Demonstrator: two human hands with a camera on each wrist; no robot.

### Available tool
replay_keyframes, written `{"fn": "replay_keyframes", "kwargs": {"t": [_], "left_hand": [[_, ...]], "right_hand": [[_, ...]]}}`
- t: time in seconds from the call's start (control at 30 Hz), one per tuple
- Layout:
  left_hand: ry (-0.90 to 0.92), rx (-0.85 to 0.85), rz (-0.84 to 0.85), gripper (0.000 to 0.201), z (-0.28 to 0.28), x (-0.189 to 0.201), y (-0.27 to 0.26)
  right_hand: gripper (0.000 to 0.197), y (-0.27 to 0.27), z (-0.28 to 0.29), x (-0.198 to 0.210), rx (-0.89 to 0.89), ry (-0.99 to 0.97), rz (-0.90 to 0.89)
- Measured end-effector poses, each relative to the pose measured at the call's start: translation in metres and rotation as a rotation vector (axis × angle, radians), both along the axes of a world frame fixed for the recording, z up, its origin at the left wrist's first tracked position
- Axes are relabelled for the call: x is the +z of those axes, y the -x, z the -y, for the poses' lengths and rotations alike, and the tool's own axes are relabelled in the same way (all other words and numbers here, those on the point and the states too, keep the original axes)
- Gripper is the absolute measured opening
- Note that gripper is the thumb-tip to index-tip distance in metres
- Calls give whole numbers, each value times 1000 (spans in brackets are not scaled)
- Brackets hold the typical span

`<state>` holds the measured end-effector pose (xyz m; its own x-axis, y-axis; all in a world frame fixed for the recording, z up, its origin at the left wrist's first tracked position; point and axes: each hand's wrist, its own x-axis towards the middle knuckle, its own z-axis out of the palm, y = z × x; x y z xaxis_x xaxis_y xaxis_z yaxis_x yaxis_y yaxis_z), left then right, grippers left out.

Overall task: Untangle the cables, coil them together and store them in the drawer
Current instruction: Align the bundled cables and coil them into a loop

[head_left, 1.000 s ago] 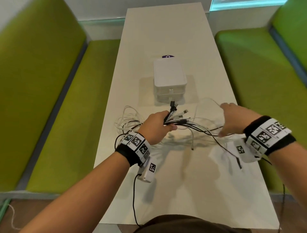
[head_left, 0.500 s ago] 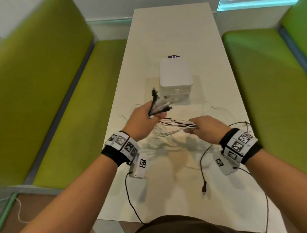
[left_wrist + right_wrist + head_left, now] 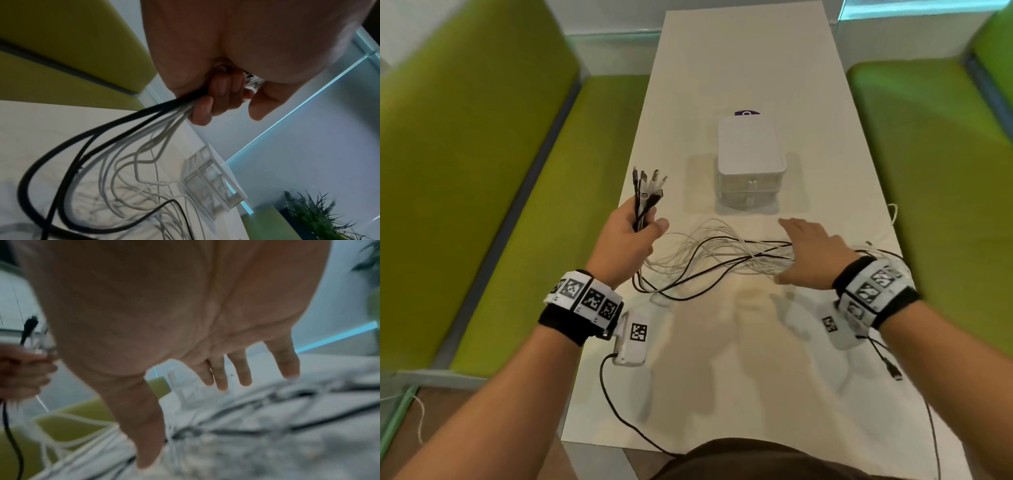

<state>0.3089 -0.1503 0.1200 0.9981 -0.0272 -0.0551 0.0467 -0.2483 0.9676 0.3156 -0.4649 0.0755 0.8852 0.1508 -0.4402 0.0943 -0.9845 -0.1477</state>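
Note:
My left hand [image 3: 631, 236] grips a bundle of black and white cables [image 3: 705, 255] near their plug ends [image 3: 649, 185], which stick up above the fist; in the left wrist view the fingers [image 3: 218, 97] curl round the cables [image 3: 115, 138]. The strands sag from it onto the white table [image 3: 739, 61] and run right. My right hand [image 3: 808, 250] hovers flat over those strands with spread straight fingers [image 3: 240, 369] and holds nothing. A small white drawer box [image 3: 751, 161] stands shut just beyond the hands, in the table's middle.
Green benches [image 3: 493, 192] flank the table on both sides. A loose black plug end [image 3: 893, 371] lies near the table's right front edge. A purple-topped item [image 3: 747, 112] peeks out behind the drawer box. A plant [image 3: 320, 216] stands beyond the table.
My left hand has lifted the plug ends up and to the left. My right hand has let go of the strands, opened, and now hovers flat over them.

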Motion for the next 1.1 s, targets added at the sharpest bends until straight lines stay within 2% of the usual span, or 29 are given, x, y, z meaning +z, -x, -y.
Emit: {"fn": "replay_keyframes", "kwargs": {"t": [0.07, 0.13, 0.2, 0.27, 0.3, 0.33, 0.4, 0.47, 0.53, 0.57, 0.63, 0.7, 0.77, 0.83, 0.9, 0.97, 1.0, 1.1], "left_hand": [[-3, 26, -4, 29, -2, -3, 0], [-18, 53, -15, 29, -7, -8, 1], [-35, 72, -27, 27, -13, -13, 3], [-31, 86, -44, 26, -19, -17, 6], [-14, 98, -51, 26, -21, -18, 7], [22, 105, -63, 25, -23, -18, 8], [193, 94, -118, 26, -21, -19, 12], [456, 91, -231, 24, -8, -22, 19], [673, 88, -334, 24, 14, -28, 29], [707, 73, -357, 24, 26, -31, 35], [646, 20, -344, 25, 48, -36, 43], [542, -28, -283, 24, 60, -37, 43], [502, -44, -251, 20, 62, -36, 38], [542, -30, -265, 20, 63, -31, 31], [604, 13, -318, 27, 65, -25, 26], [620, 14, -310, 28, 68, -20, 23], [570, -25, -263, 23, 67, -19, 22], [298, -202, -105, 10, 57, -19, 20]], "right_hand": [[115, 3, -15, -18, -3, 38, 18], [89, 8, -22, -35, 46, 71, 45], [58, 12, -21, -43, 59, -69, -37], [40, 15, -9, -43, 62, -199, -156], [31, 16, 1, -40, 89, -189, -177], [20, 16, 14, -36, 123, -122, -175], [3, 13, 46, -26, 184, 131, -144], [9, 4, 79, -15, 170, 400, -132], [11, -7, 106, -3, 103, 579, -120], [14, -10, 117, 1, 67, 632, -105], [17, -11, 122, 6, 33, 650, -68], [32, -9, 106, 6, 35, 537, -46], [60, -4, 71, 8, 38, 302, -33], [79, 3, 28, 15, 102, -11, 12], [87, 13, -21, 22, 209, -265, 40], [83, 20, -67, 16, 274, -421, 29], [75, 23, -85, 8, 265, -486, 9], [37, 25, -108, -17, 160, -626, -52]]}}
